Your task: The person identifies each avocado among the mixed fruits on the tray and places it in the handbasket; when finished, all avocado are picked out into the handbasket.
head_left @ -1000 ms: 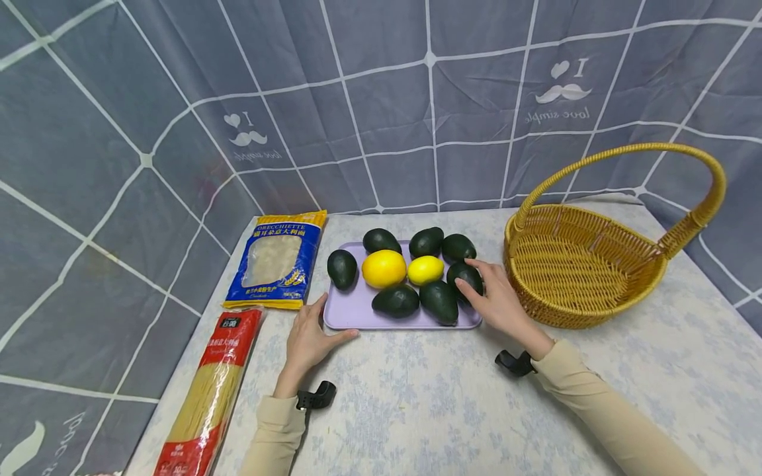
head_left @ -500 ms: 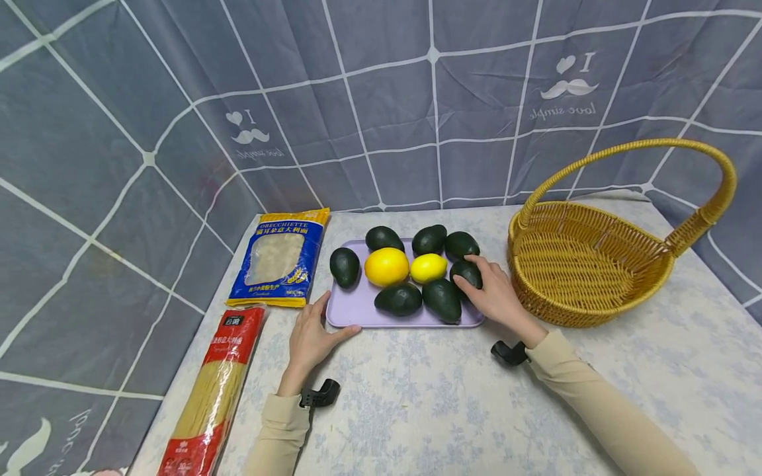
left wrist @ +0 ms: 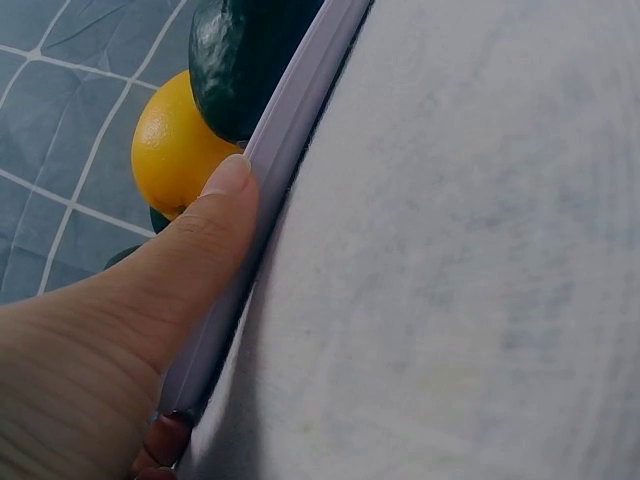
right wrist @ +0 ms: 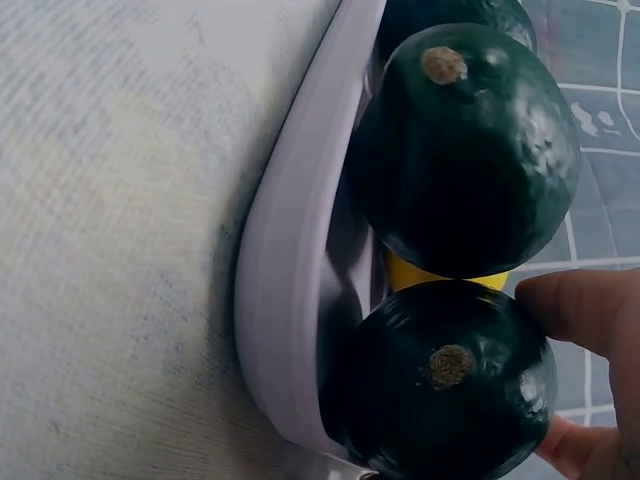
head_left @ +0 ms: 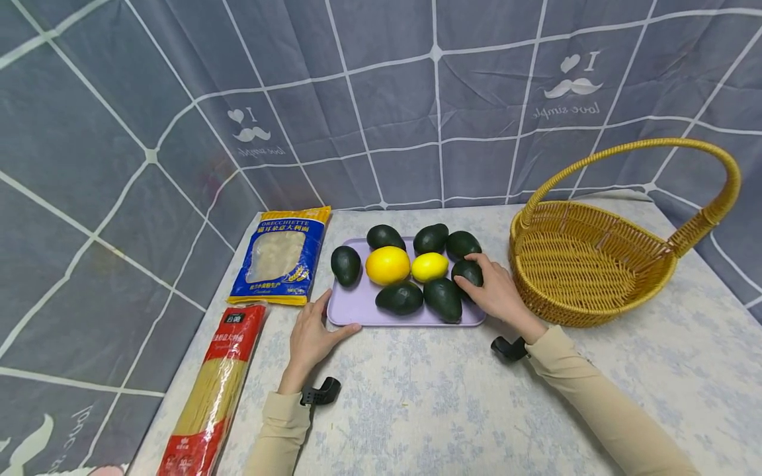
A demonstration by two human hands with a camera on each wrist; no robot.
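Note:
A lilac tray (head_left: pixel 357 315) holds several dark green avocados (head_left: pixel 399 298), a large orange-yellow lemon (head_left: pixel 387 266) and a smaller bright yellow lemon (head_left: pixel 430 267). My left hand (head_left: pixel 311 336) grips the tray's near left corner, thumb along the front rim and fingers at the left side. In the left wrist view the thumb (left wrist: pixel 205 230) presses on that rim. At the tray's right end my right hand (head_left: pixel 493 289) pinches an avocado (right wrist: pixel 450 390) between thumb and fingers. That avocado sits low inside the rim, beside another avocado (right wrist: pixel 468 150).
Right of the tray stands a golden wicker basket (head_left: pixel 586 317) with a tall arched handle. A blue and yellow orecchiette bag (head_left: pixel 280 259) and a red-ended spaghetti pack (head_left: pixel 217 383) lie at the left. A grey checked curtain (head_left: pixel 393 106) rises behind the table.
The view has shifted slightly, so everything sits a little differently in the frame. Both hands keep their places at the tray and on the avocado.

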